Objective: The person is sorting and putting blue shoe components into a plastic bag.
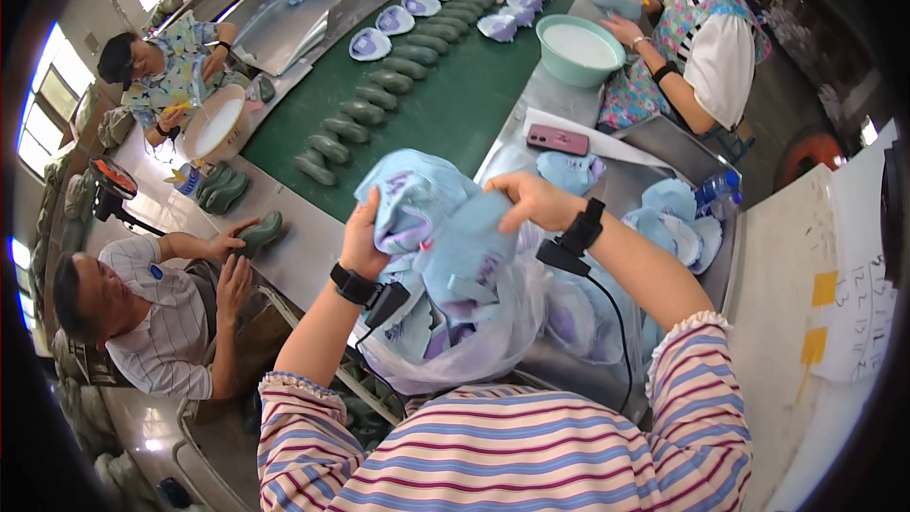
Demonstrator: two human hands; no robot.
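My left hand (362, 239) grips a light blue fabric piece (408, 180) with purple on it, which looks like a soft shoe upper. The fingers of my right hand (538, 203) pinch the edge of a second light blue fabric piece (474, 251), spread beside the first. Where the two pieces meet they touch, and I cannot tell if they are joined. Directly beneath is a clear plastic bag (507, 327), open at the top, with more blue and purple pieces inside. A strap with a black cabled box sits on each of my wrists.
Green foot-shaped lasts (360, 112) line the green conveyor belt (455, 100), with blue-purple pieces (370, 44) alongside. On the right are a phone (557, 139), a mint basin (580, 49) and stacked pieces (673, 223). A co-worker at left holds a green last (261, 232); others work farther off.
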